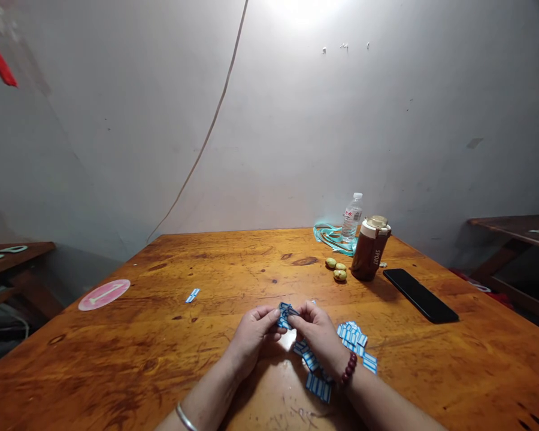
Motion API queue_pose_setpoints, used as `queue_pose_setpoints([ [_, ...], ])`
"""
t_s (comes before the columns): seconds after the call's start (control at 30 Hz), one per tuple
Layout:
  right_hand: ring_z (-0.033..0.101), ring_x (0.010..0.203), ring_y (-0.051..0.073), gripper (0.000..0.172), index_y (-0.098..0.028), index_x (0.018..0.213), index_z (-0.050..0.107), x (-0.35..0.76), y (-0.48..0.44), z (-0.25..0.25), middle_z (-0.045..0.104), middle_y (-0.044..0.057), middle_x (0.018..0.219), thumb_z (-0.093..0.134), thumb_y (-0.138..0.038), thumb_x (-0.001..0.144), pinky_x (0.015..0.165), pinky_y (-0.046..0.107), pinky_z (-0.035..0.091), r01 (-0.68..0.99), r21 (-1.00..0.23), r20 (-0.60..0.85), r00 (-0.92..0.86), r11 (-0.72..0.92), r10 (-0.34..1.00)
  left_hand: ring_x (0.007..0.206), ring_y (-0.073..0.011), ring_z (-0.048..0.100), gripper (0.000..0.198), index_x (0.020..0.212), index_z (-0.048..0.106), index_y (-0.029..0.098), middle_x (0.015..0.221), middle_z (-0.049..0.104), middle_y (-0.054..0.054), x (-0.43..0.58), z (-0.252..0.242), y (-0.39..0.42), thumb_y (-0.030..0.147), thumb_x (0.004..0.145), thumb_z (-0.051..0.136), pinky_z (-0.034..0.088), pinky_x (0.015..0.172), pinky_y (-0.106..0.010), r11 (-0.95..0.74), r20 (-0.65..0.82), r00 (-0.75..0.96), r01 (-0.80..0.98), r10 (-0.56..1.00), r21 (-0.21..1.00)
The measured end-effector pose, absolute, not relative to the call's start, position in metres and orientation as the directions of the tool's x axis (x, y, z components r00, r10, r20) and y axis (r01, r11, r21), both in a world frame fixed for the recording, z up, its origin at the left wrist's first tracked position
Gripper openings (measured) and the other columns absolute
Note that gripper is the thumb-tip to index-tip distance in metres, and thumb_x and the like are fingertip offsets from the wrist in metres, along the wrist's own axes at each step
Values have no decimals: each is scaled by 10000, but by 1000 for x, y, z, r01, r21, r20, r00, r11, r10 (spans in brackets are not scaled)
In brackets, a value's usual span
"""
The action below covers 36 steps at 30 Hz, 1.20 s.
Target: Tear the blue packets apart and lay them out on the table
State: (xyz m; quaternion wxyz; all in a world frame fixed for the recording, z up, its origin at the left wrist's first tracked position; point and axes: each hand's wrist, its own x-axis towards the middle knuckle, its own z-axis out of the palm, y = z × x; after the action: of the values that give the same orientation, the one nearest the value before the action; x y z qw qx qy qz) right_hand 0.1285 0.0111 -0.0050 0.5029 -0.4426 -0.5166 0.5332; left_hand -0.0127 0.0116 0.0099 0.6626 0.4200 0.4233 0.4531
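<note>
Close together over the near middle of the table, my left hand (255, 332) and my right hand (318, 335) pinch a small bunch of blue-and-white labels (284, 313) between thumbs and fingers. The bunch looks folded or overlapping, and fingertips cover part of it. Beneath and beside my right hand lies a scattered pile of similar blue-and-white labels (353, 336), partly hidden by the hand and wrist. A single blue-and-white label (192, 295) lies apart, to the left of my left hand.
On the wooden table (233, 263) stand a brown sport bottle (367, 254) and a clear water bottle (351, 218), beside a teal strap (330, 235). Three small yellow-green fruits (340, 275) lie near a black phone (420, 294). A pink round sticker (104, 294) is at left.
</note>
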Motion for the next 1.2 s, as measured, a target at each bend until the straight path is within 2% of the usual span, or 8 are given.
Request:
queue_pose_setpoints([
  [0.13, 412, 403, 55, 228, -167, 633, 432, 129, 11, -7, 458, -69, 513, 592, -328, 649, 390, 173, 327, -120, -992, -25, -127, -41, 992, 544, -75, 527, 254, 716, 622, 124, 622, 599, -20, -12, 11, 11, 357, 620, 657, 379, 501, -158, 259, -197, 246, -252, 949, 933],
  [0.4, 435, 454, 61, 211, -158, 662, 490, 128, 6, 5, 482, -53, 553, 599, -337, 634, 419, 172, 370, -161, -983, -57, -172, -85, 983, 518, -78, 513, 261, 735, 639, 121, 610, 596, -30, -13, 13, 9, 357, 625, 650, 383, 489, -171, 285, -209, 316, -218, 925, 934],
  [0.73, 412, 417, 51, 176, -157, 664, 477, 135, 8, 6, 492, -51, 559, 555, -314, 675, 395, 172, 329, -74, -997, 28, -160, 17, 987, 505, -75, 500, 259, 710, 653, 117, 594, 604, -26, -10, 10, 10, 364, 636, 632, 363, 469, -172, 106, -88, 248, -58, 965, 993],
  [0.87, 438, 494, 74, 156, -162, 720, 516, 165, 15, 26, 496, -41, 578, 515, -318, 707, 435, 180, 343, 105, -980, 162, -63, 168, 985, 530, -84, 522, 254, 755, 652, 129, 619, 616, -26, -15, 11, 13, 355, 642, 626, 377, 486, -176, 85, -72, 165, -74, 984, 994],
  [0.93, 441, 526, 77, 128, -154, 669, 520, 183, 21, 30, 501, -36, 580, 525, -280, 692, 472, 184, 350, 239, -949, 192, -86, 207, 978, 545, -84, 529, 254, 774, 648, 132, 645, 621, -27, -18, 12, 15, 348, 643, 628, 383, 495, -173, 82, -69, 144, -87, 987, 993],
  [1.0, 448, 531, 81, 102, -145, 631, 526, 199, 25, 28, 515, -28, 578, 534, -239, 669, 487, 189, 350, 366, -912, 127, -171, 182, 977, 556, -85, 531, 253, 778, 645, 132, 658, 622, -28, -19, 11, 17, 346, 644, 629, 387, 503, -171, 73, -59, 136, -100, 989, 992],
  [1.1, 477, 538, 91, 66, -148, 645, 551, 211, 27, 19, 547, -22, 583, 550, -213, 634, 486, 187, 347, 570, -813, -68, -299, 121, 952, 567, -87, 536, 253, 780, 643, 137, 667, 625, -27, -20, 11, 18, 351, 647, 626, 391, 513, -172, 62, -48, 136, -102, 990, 993],
  [1.2, 505, 588, 104, 113, -168, 708, 588, 214, 23, 16, 587, -11, 655, 573, -223, 611, 499, 182, 344, 722, -670, -169, -374, 172, 912, 574, -91, 539, 250, 771, 642, 140, 667, 625, -25, -19, 11, 17, 356, 645, 626, 394, 521, -174, 57, -44, 141, -91, 989, 994],
])
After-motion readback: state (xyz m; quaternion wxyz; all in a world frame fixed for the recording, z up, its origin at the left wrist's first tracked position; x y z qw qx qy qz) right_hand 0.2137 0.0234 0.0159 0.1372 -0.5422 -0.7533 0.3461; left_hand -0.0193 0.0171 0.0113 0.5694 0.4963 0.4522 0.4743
